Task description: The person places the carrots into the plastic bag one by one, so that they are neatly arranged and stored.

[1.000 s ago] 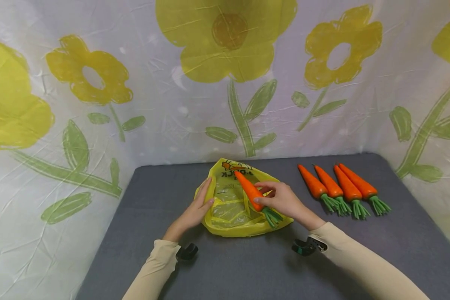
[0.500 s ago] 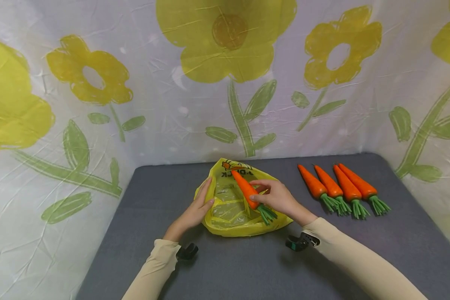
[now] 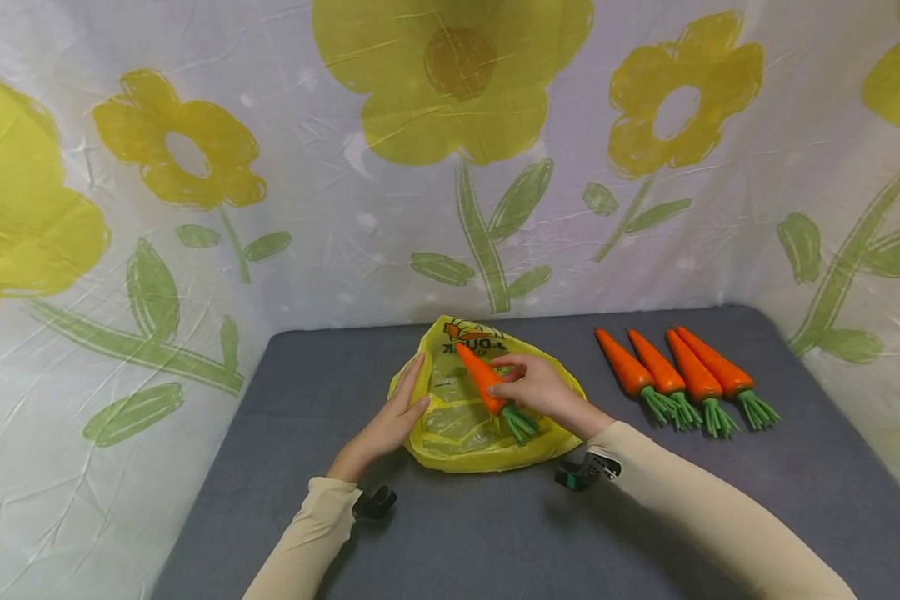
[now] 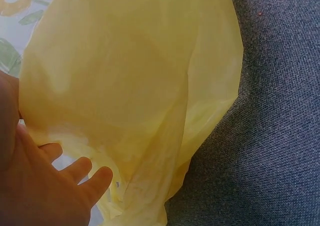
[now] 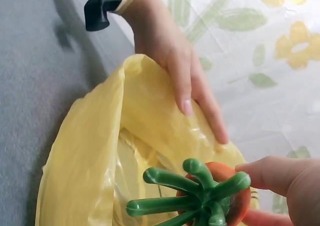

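My right hand [image 3: 546, 392] pinches an orange carrot [image 3: 474, 372] between thumb and fingers near its thick end. The carrot slants over the mouth of a yellow plastic bag [image 3: 461, 464], its tip toward the printed far side and its green stems toward me. In the right wrist view the green stems [image 5: 197, 204] face the camera and cover much of the orange top. My left hand [image 3: 390, 421] rests at the bag's left rim with straight fingers, the thumb reaching over the opening. Its fingers [image 4: 75, 178] also show beside the yellow film in the left wrist view.
Several more carrots [image 3: 686, 379] lie side by side on the grey tabletop [image 3: 465, 533], right of the bag, stems toward me. A white cloth with yellow flowers [image 3: 330, 242] hangs behind and on both sides. Each wrist wears a black device [image 3: 375, 503].
My right hand has moved left and slightly lower with the carrot, bringing its stems farther over the bag opening. The left hand and the carrots on the right stay in place.
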A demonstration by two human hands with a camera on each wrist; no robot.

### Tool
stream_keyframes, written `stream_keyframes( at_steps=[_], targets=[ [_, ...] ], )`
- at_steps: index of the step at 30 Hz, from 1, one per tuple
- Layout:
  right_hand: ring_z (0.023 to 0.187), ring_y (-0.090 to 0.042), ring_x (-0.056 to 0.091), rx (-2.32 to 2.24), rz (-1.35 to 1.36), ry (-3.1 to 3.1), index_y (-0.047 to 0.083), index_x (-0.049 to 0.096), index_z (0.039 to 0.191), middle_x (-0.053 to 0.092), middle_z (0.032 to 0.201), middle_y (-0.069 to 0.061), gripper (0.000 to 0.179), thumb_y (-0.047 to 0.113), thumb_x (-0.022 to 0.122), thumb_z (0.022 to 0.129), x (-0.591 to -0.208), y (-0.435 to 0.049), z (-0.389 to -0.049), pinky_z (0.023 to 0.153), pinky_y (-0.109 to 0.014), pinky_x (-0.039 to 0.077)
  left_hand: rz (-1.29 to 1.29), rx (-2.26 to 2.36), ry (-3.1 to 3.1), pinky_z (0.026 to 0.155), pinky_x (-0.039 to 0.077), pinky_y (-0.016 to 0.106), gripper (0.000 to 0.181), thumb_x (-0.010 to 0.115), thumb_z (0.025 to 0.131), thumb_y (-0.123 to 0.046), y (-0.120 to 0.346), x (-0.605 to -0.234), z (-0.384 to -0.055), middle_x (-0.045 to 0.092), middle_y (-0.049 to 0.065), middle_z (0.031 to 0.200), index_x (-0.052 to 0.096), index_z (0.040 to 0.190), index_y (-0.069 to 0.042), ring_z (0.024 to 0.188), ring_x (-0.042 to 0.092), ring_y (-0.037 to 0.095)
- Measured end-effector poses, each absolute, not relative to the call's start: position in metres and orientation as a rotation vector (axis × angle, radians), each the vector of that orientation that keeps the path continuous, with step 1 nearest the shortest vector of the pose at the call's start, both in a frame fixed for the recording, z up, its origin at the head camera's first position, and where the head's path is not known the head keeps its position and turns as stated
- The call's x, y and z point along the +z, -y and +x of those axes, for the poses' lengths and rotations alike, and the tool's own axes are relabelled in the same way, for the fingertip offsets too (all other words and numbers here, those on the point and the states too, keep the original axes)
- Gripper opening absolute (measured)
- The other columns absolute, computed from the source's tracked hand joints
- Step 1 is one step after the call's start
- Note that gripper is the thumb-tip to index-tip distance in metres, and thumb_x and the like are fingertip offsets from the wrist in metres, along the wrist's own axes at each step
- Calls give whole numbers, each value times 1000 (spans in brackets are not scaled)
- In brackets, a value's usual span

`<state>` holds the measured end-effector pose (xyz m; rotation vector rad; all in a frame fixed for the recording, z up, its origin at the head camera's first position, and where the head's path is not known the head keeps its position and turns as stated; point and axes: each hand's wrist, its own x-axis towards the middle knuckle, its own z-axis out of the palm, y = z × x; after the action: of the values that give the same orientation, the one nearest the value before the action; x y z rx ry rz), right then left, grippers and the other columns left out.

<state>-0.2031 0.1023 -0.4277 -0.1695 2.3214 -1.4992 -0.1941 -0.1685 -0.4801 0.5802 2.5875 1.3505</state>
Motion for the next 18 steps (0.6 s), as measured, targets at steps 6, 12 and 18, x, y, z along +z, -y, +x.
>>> stream_keyframes(
  at_steps=[6, 12, 18],
  targets=[
    [84, -15, 68, -1505, -131, -2243, 11, 56, 138, 69, 113, -15, 53, 23, 73, 89, -427, -94, -208, 73, -31, 55, 570, 1345, -2589, 122, 10, 62, 69, 43, 106, -12, 168, -480, -195, 0, 13, 168, 2, 161, -12, 156, 1, 35],
    [72, -12, 65, -1530, -88, -2219, 9, 57, 137, 71, 103, -12, 53, 20, 74, 87, -430, -84, -213, 71, -34, 56, 558, 1351, -2590, 123, 8, 61, 69, 43, 105, -12, 167, -479, -195, 0, 11, 169, 3, 161, -13, 156, 0, 33],
    [64, -15, 58, -1528, -63, -2169, 7, 54, 138, 64, 91, -8, 56, 19, 72, 86, -438, -70, -216, 66, -34, 56, 552, 1330, -2595, 122, 9, 62, 69, 43, 106, -13, 166, -482, -195, -1, 13, 168, 1, 161, -14, 156, 0, 35]
  ],
)
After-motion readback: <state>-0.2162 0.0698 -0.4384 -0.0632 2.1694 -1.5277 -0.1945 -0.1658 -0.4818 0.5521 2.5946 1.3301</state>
